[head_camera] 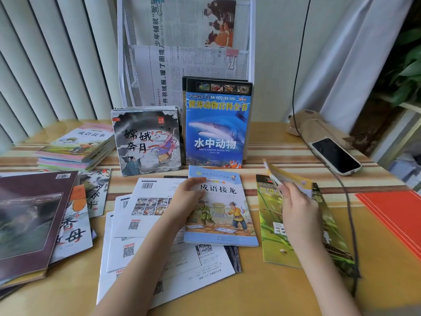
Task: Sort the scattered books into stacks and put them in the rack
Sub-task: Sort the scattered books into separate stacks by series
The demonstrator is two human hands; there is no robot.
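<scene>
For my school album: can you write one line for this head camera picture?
Left hand grips a light-blue idiom book while the right hand holds a yellow booklet above a green insect book.

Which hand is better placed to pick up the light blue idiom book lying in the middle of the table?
Left. The left hand already grips the light blue book at its top-left edge, while the right hand is occupied holding a thin yellow booklet above the green book.
</scene>
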